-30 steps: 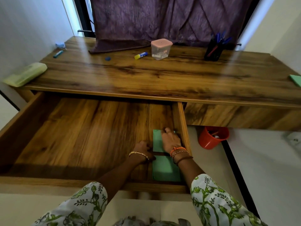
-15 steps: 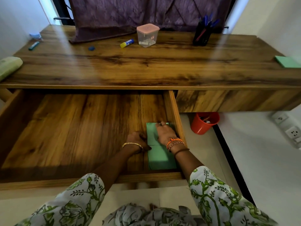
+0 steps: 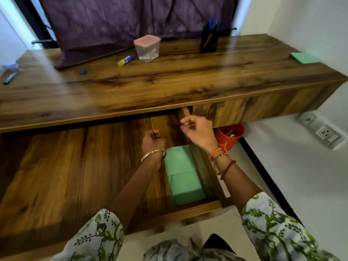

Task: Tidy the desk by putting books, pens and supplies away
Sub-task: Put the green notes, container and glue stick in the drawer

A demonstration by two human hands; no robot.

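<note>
Two green notebooks [image 3: 183, 178] lie end to end in the right corner of the pulled-out wooden drawer [image 3: 66, 166]. My left hand [image 3: 153, 141] hovers above the drawer, fingers curled shut, holding nothing. My right hand [image 3: 197, 130] is raised near the desk's front edge, fingers loosely apart and empty. On the desk top lie another green notebook [image 3: 305, 58] at the far right, a glue stick [image 3: 125, 60], a blue eraser [image 3: 83, 72] and a green marker [image 3: 9, 78]. A black pen holder [image 3: 209, 42] with blue pens stands at the back.
A clear box with a pink lid [image 3: 147, 48] stands mid-desk. A purple curtain [image 3: 131, 21] drapes onto the desk's back edge. A red bin [image 3: 230, 135] sits on the floor under the desk, and wall sockets [image 3: 325, 132] are at the right.
Both hands have lifted off the green notebooks in the drawer and moved up toward the desk edge. The view has swung to the left and is blurred.
</note>
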